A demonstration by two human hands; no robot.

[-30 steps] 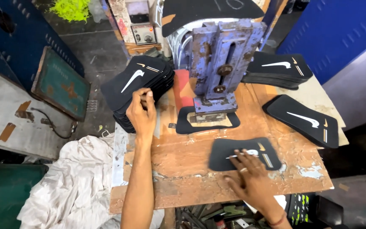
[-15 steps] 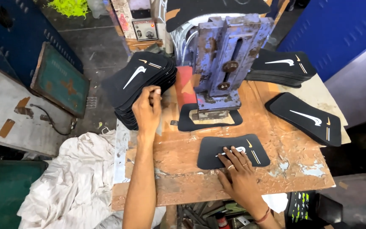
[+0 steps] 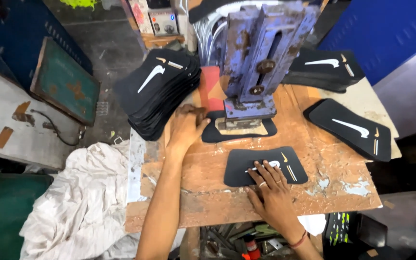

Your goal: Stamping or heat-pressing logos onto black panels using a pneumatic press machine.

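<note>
Your left hand [image 3: 186,126] lies flat beside the stacked black printed pieces [image 3: 160,91]; your right hand [image 3: 271,190] presses open-palmed on the flat black piece [image 3: 265,166], the blue metal press [image 3: 256,62] just behind

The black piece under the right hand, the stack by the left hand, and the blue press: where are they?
Black piece [image 3: 239,166], head view, its bare left part.
Stack [image 3: 157,94], head view, top sheet's middle.
Blue press [image 3: 261,53], head view, upright metal body.
Right hand [image 3: 273,192], head view, its back.
Left hand [image 3: 186,126], head view, its back.
</note>
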